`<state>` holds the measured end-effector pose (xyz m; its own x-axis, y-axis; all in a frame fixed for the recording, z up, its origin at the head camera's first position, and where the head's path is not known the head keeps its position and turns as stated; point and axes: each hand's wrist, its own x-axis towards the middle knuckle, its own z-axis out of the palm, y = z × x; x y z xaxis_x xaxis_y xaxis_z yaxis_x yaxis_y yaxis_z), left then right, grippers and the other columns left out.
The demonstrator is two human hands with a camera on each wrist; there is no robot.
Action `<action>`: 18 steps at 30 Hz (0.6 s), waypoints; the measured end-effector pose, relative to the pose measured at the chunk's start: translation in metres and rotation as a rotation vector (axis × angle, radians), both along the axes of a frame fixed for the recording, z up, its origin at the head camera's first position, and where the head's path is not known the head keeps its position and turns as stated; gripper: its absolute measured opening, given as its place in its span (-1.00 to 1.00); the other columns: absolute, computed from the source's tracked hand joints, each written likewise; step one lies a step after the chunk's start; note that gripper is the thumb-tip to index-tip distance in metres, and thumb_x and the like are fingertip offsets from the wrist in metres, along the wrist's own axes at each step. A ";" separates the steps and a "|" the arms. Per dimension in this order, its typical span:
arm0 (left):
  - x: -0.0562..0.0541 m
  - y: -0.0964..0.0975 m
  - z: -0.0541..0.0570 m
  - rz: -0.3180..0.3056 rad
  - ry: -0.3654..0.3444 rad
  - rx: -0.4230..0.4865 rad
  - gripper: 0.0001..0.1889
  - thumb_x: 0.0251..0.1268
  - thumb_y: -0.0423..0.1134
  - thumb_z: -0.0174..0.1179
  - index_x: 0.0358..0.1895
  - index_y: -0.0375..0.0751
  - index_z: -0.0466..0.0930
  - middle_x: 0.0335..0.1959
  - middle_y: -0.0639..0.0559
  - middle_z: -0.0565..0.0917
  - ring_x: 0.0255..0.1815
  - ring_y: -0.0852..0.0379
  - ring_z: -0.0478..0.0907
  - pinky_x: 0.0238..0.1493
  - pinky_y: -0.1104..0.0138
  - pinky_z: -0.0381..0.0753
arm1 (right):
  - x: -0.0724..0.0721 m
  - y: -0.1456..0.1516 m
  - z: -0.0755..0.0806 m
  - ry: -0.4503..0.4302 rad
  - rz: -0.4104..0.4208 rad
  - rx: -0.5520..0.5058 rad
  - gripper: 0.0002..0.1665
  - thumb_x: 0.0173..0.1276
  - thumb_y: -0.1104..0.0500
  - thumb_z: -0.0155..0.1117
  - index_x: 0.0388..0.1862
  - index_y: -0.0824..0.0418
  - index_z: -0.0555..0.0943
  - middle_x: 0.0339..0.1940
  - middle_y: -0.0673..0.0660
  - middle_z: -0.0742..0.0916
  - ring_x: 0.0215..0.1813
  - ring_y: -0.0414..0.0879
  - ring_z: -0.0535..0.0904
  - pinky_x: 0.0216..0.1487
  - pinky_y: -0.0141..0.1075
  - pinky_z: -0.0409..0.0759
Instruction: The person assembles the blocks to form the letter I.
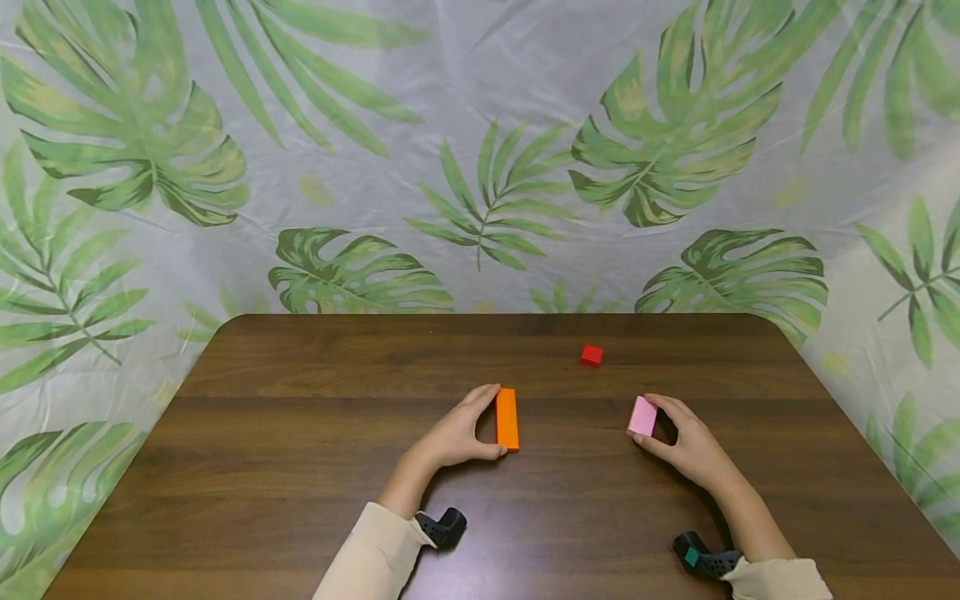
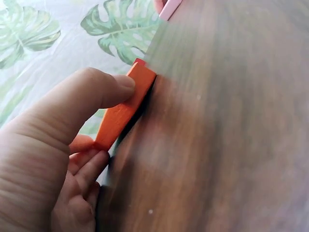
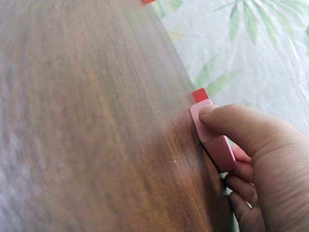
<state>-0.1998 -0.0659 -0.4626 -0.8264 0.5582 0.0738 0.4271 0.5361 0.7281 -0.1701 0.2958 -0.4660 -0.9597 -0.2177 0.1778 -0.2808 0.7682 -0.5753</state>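
Note:
An orange rectangular block (image 1: 507,420) is pinched at its two ends between the thumb and fingers of my left hand (image 1: 456,435), near the middle of the table. In the left wrist view the thumb presses one end of the orange block (image 2: 120,113). Further right, my right hand (image 1: 692,446) pinches a pink block (image 1: 642,417) between thumb and fingertips. The right wrist view shows the thumb on the near end of the pink block (image 3: 212,137). A small red block (image 1: 592,356) lies behind, between the two hands, touched by neither.
The dark wooden table (image 1: 300,483) has its far edge against a leaf-patterned cloth (image 1: 517,75). A black wrist device (image 1: 442,529) sits at the left wrist, and another black device (image 1: 705,557) at the right.

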 end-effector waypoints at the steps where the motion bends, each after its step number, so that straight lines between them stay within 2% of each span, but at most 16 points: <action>1: 0.000 0.000 0.000 -0.003 -0.003 -0.004 -0.05 -0.13 -0.14 0.33 0.38 -0.26 0.02 0.36 -0.14 0.09 0.32 0.00 0.08 0.22 0.14 0.16 | 0.000 0.000 0.000 0.001 0.001 -0.003 -0.18 0.10 -0.05 0.33 0.24 0.32 0.28 0.17 0.34 0.37 0.19 0.28 0.24 0.06 0.19 0.21; 10: -0.002 -0.001 -0.001 -0.025 -0.011 -0.020 -0.05 -0.12 -0.14 0.32 0.38 -0.29 0.00 0.37 -0.13 0.07 0.34 0.03 0.02 0.25 0.17 0.11 | 0.000 -0.001 0.000 0.000 0.004 -0.006 -0.18 0.10 -0.03 0.34 0.25 0.32 0.28 0.17 0.33 0.37 0.19 0.27 0.24 0.06 0.19 0.21; 18: -0.001 -0.001 0.000 -0.034 -0.011 -0.022 -0.05 -0.11 -0.13 0.32 0.38 -0.30 -0.01 0.37 -0.11 0.06 0.35 0.02 0.01 0.25 0.16 0.10 | 0.001 0.001 -0.001 -0.015 -0.010 -0.011 -0.09 0.07 -0.04 0.36 0.28 0.36 0.20 0.21 0.37 0.30 0.22 0.30 0.18 0.07 0.21 0.19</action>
<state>-0.2010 -0.0665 -0.4630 -0.8075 0.5876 0.0517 0.4373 0.5375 0.7211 -0.1693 0.2965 -0.4665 -0.9644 -0.2061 0.1659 -0.2646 0.7646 -0.5877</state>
